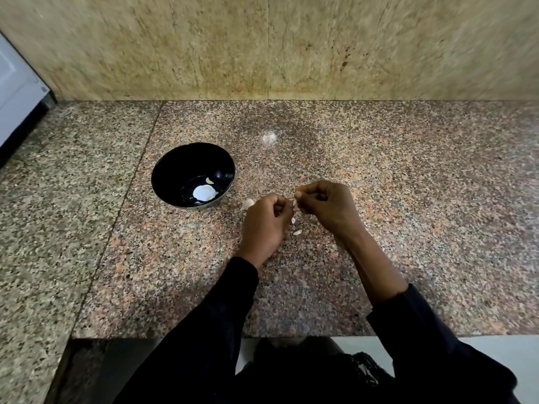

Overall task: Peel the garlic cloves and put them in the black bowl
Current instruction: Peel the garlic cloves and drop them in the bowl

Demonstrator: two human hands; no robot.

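Left hand (267, 220), right hand (323, 204): both grips pinching small pale garlic clove (294, 202), papery skin.

a kitchen: speckled granite counter (379, 199) under a stone-tiled wall (262, 45).

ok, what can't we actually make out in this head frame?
- Garlic clove between the left hand and right hand: curled fingers hide nearly all of it, so peel progress is unclear.
- Count of peeled cloves in the round black bowl: glare on the bowl floor masks them.
- Pale blurred patch on the speckled granite counter: too blurred to identify.
- White appliance: cut off by left edge.
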